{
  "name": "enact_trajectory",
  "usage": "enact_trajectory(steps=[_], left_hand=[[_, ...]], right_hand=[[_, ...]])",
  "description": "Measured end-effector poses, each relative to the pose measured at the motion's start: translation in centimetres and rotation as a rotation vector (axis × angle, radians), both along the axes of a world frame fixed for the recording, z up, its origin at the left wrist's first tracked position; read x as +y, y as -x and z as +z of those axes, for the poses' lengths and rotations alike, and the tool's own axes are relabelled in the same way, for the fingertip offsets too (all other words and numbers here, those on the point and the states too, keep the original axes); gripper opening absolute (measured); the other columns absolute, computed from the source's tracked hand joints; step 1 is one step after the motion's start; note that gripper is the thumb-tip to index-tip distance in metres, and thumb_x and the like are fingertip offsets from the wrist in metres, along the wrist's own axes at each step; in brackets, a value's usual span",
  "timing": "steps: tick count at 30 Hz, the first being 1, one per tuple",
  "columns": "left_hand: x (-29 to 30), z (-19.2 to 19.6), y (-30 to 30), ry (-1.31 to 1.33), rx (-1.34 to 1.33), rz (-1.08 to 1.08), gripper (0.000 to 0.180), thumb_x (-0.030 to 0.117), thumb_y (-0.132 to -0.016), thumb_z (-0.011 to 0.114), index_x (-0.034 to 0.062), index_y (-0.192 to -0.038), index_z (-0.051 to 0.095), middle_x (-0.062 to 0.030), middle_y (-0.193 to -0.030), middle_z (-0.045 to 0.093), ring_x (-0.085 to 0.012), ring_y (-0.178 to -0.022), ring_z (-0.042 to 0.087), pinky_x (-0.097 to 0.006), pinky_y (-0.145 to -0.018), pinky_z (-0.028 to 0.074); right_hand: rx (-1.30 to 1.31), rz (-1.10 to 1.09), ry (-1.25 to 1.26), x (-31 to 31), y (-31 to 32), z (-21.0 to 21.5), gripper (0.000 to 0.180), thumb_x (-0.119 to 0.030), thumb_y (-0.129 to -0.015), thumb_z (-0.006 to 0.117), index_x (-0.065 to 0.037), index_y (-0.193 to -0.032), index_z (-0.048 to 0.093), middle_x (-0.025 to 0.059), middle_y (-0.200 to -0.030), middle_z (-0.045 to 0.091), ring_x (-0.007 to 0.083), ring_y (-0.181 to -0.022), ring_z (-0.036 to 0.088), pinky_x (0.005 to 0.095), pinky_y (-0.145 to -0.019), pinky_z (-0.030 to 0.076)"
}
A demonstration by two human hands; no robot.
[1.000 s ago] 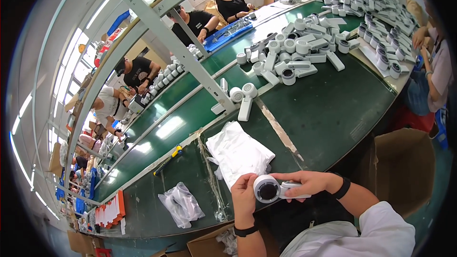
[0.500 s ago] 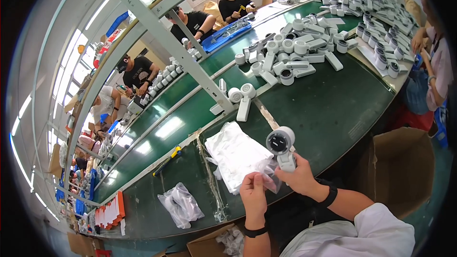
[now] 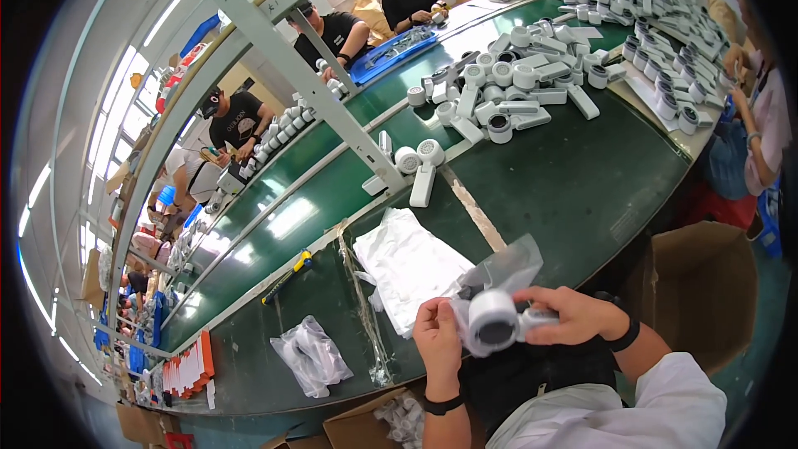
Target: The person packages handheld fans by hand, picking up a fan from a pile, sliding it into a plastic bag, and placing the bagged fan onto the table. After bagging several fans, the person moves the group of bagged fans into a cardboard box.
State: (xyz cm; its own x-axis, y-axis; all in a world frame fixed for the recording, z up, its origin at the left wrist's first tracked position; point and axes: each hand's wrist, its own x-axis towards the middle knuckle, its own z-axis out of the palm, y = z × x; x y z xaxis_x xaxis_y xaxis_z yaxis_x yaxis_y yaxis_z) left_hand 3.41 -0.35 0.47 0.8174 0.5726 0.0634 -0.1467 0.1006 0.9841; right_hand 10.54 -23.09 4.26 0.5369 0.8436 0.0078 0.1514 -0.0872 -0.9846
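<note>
My right hand (image 3: 578,316) is closed round the short handle of a white handheld device (image 3: 492,309), whose round head with a dark opening tilts down toward me. At the left of that head, my left hand (image 3: 438,339) pinches a clear plastic bag (image 3: 517,262). The bag spreads behind and beside the head; whether the head is inside it I cannot tell. Under and beyond my hands lies a stack of flat white plastic bags (image 3: 407,258). To its left rests a filled clear bag (image 3: 310,355) with white parts in it.
A tool with a yellow handle (image 3: 301,261) lies left of the stack. Three similar devices stand by the metal post (image 3: 366,154), with a large heap (image 3: 515,83) beyond. An open cardboard box (image 3: 702,291) is at my right. Several people work across the green conveyor (image 3: 291,199).
My right hand has turned the device from upright to lying sideways and brought it lower, against the bag. The bag has opened out and now rises behind the device's head.
</note>
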Motion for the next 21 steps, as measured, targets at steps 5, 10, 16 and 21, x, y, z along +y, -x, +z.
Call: enact_trajectory(steps=[5, 10, 16, 21], left_hand=[[-1.0, -0.2, -0.3, -0.165, 0.034, -0.078, 0.020, 0.020, -0.097, 0.061, -0.0001, -0.097, 0.061, 0.0017, -0.082, 0.059, -0.0037, -0.069, 0.049, -0.019, -0.061, 0.040], [-0.9, -0.2, -0.9, -0.033, 0.079, -0.025, 0.017, 0.019, -0.098, 0.058, 0.0025, -0.096, 0.058, 0.0030, -0.076, 0.056, -0.0022, -0.062, 0.045, -0.019, -0.056, 0.038], [-1.2, 0.4, -0.9, -0.132, -0.015, 0.216, 0.018, 0.021, -0.098, 0.058, 0.0033, -0.094, 0.057, 0.0031, -0.075, 0.054, -0.0030, -0.061, 0.045, -0.019, -0.054, 0.037], [-2.9, -0.2, -0.9, -0.189, -0.006, 0.076, 0.021, 0.021, -0.098, 0.059, 0.0004, -0.097, 0.058, 0.0017, -0.079, 0.056, -0.0049, -0.068, 0.049, -0.019, -0.060, 0.040]], right_hand=[[0.003, 0.040, 0.093, -1.4, 0.7, 1.1, 0.071, -0.026, -0.084, 0.072, -0.008, -0.143, 0.037, 0.0092, -0.089, 0.070, 0.0185, -0.072, 0.066, 0.0286, -0.069, 0.050], [0.065, -0.189, -0.090, -1.8, 1.3, -1.8, 0.065, -0.019, -0.081, 0.078, -0.002, -0.134, 0.046, 0.0081, -0.090, 0.069, 0.0122, -0.079, 0.064, 0.0282, -0.075, 0.050], [-0.026, -0.233, -0.190, -1.5, 2.4, -1.6, 0.051, -0.016, -0.083, 0.077, -0.001, -0.125, 0.053, 0.0023, -0.086, 0.066, 0.0105, -0.071, 0.061, 0.0256, -0.066, 0.049], [0.112, 0.028, -0.088, -1.7, 3.6, 1.2, 0.060, -0.019, -0.085, 0.074, -0.004, -0.136, 0.047, 0.0087, -0.091, 0.069, 0.0149, -0.076, 0.065, 0.0282, -0.071, 0.051]])
